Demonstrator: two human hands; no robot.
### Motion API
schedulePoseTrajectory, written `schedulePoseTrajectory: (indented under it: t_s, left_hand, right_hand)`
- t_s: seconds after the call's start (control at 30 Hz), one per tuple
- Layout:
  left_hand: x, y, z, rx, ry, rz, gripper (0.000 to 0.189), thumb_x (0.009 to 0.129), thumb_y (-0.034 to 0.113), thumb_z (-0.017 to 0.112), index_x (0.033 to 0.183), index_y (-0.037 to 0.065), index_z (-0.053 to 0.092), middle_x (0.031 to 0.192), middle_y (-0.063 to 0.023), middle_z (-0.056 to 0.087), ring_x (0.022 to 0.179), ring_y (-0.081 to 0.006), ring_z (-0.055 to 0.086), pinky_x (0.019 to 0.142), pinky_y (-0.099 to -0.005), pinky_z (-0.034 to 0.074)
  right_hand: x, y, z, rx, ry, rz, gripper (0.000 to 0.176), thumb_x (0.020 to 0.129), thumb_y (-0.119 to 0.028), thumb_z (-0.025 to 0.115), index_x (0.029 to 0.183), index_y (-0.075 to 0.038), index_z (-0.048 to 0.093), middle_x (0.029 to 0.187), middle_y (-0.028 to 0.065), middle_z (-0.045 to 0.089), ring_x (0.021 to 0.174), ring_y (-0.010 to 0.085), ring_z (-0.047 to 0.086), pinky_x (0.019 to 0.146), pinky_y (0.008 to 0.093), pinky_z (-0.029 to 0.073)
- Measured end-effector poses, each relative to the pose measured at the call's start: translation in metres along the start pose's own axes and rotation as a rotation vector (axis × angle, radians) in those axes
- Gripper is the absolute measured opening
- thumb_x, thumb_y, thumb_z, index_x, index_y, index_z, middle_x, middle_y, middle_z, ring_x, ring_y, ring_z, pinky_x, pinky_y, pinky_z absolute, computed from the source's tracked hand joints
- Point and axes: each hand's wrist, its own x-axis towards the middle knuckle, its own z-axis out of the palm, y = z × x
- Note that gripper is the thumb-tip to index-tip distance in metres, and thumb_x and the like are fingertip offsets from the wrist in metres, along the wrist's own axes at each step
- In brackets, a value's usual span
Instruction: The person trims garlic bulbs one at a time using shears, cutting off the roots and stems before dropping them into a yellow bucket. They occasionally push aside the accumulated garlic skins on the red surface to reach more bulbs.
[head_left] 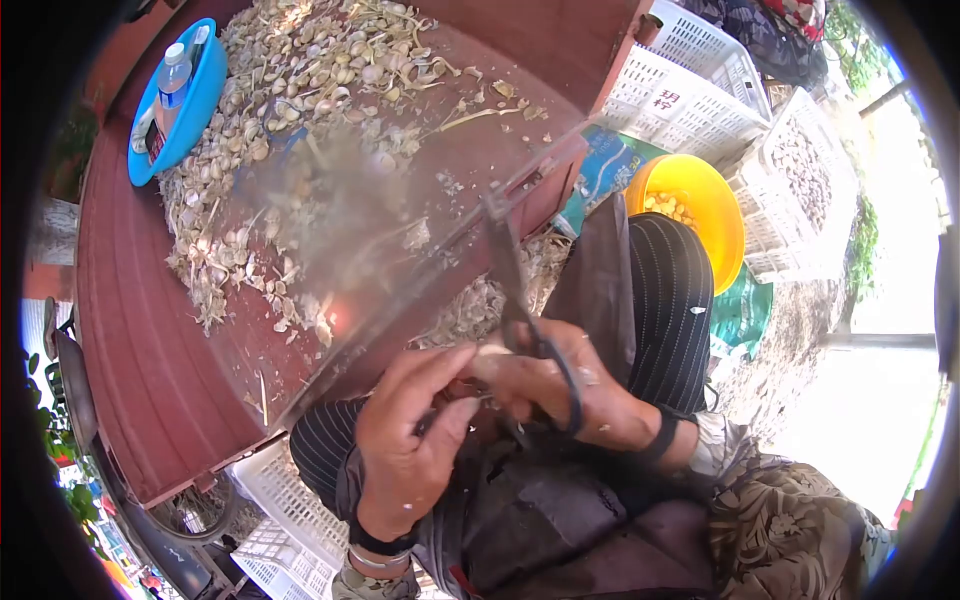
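My right hand (595, 400) is closed through the handles of dark scissors (510, 290), whose blades point up toward the table edge. My left hand (405, 440) is curled just left of it, fingertips meeting the right hand at the scissors' pivot. It pinches something small, probably a garlic stem (490, 350), mostly hidden by the fingers. Both hands hover over my lap, which is covered in dark striped cloth (665, 290). A big pile of garlic bulbs and husks (300, 90) lies on the red-brown table (140, 340) in front.
A blue basin (205, 95) holding a water bottle (172, 75) sits at the table's far left. A yellow basin (715, 215) with garlic cloves stands on the ground to the right. White plastic crates (690, 90) are behind it, and another crate (290, 510) is under the table.
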Motion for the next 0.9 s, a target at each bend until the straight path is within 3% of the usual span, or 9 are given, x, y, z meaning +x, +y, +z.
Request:
schedulePoseTrajectory:
  t_s: [0.1,0.17,0.23,0.33,0.4,0.6,0.67,0.77,0.9]
  left_hand:
    - [0.014,-0.029,-0.039,0.507,0.31,0.133,0.022,0.088,0.002,0.056,0.108,-0.001,0.064,0.108,-0.0144,0.061,0.102,-0.021,0.058,0.082,-0.0291,0.048]
    - [0.031,-0.061,-0.073,0.454,0.536,-0.023,0.022,0.089,0.005,0.054,0.108,-0.001,0.064,0.11,-0.0147,0.061,0.103,-0.0227,0.058,0.085,-0.0317,0.047]
    - [0.041,-0.103,-0.114,0.743,0.506,0.048,0.021,0.088,0.004,0.055,0.106,-0.001,0.065,0.107,-0.0136,0.062,0.1,-0.0241,0.059,0.087,-0.0344,0.046]
    - [0.056,-0.123,-0.129,0.658,0.562,-0.176,0.021,0.088,0.007,0.056,0.105,-0.001,0.065,0.101,-0.0134,0.064,0.094,-0.0276,0.061,0.086,-0.0361,0.047]
    - [0.074,-0.119,-0.126,0.818,0.55,-0.082,0.021,0.087,0.01,0.057,0.104,0.0,0.066,0.098,-0.0147,0.065,0.091,-0.0298,0.062,0.083,-0.037,0.047]
    - [0.114,-0.115,-0.129,1.091,0.302,-0.28,0.015,0.081,0.012,0.058,0.091,0.003,0.065,0.098,-0.0169,0.065,0.088,-0.034,0.062,0.076,-0.0405,0.048]
    - [0.112,-0.114,-0.132,1.106,0.248,-0.293,0.013,0.081,0.011,0.058,0.088,0.002,0.064,0.092,-0.0157,0.065,0.084,-0.0326,0.062,0.074,-0.0392,0.048]
    - [0.073,-0.095,-0.129,0.922,0.415,-0.015,0.009,0.081,0.009,0.058,0.086,0.002,0.062,0.081,-0.0148,0.061,0.074,-0.0297,0.06,0.07,-0.0372,0.046]
    - [-0.04,-0.049,-0.138,1.024,0.372,-0.334,0.004,0.081,0.003,0.056,0.082,-0.001,0.056,0.076,-0.0173,0.055,0.069,-0.029,0.055,0.067,-0.0374,0.044]
  right_hand:
    - [-0.023,-0.025,-0.045,-0.16,0.152,-0.295,0.018,0.088,-0.016,0.056,0.088,0.002,0.055,0.072,0.0003,0.051,0.06,0.0078,0.05,0.056,0.0216,0.043]
    - [-0.038,-0.051,-0.079,-0.163,0.349,-0.575,0.014,0.086,-0.013,0.054,0.083,0.0,0.059,0.063,-0.0003,0.051,0.053,0.0082,0.047,0.043,0.0205,0.036]
    - [-0.055,-0.08,-0.105,-0.576,0.897,-0.566,0.014,0.083,-0.014,0.061,0.084,0.0,0.061,0.065,0.0002,0.053,0.056,0.008,0.048,0.05,0.0234,0.038]
    - [-0.071,-0.066,-0.218,-1.164,0.973,-0.672,0.028,0.087,-0.026,0.066,0.097,0.0,0.062,0.079,0.0054,0.061,0.072,0.0122,0.056,0.065,0.0265,0.045]
    - [-0.071,-0.062,-0.229,-1.424,1.148,-0.586,0.028,0.087,-0.024,0.067,0.099,0.001,0.061,0.085,0.0081,0.063,0.079,0.0125,0.057,0.071,0.0294,0.047]
    - [-0.044,-0.069,-0.13,-0.998,0.774,-0.654,0.025,0.086,-0.022,0.067,0.097,0.0,0.063,0.083,0.0049,0.064,0.076,0.012,0.058,0.07,0.0267,0.046]
    - [-0.039,-0.079,-0.08,-0.725,0.651,-0.48,0.026,0.084,-0.023,0.068,0.096,-0.001,0.064,0.08,0.0031,0.064,0.075,0.0102,0.058,0.069,0.0261,0.046]
    - [-0.032,-0.073,-0.057,-0.592,0.312,-0.411,0.024,0.084,-0.021,0.068,0.094,-0.001,0.062,0.072,0.0011,0.057,0.067,0.0071,0.053,0.059,0.0246,0.042]
    - [-0.016,-0.058,-0.031,-0.468,0.1,-0.351,0.023,0.085,-0.017,0.07,0.094,0.001,0.059,0.075,0.0024,0.056,0.07,0.0058,0.051,0.06,0.0254,0.043]
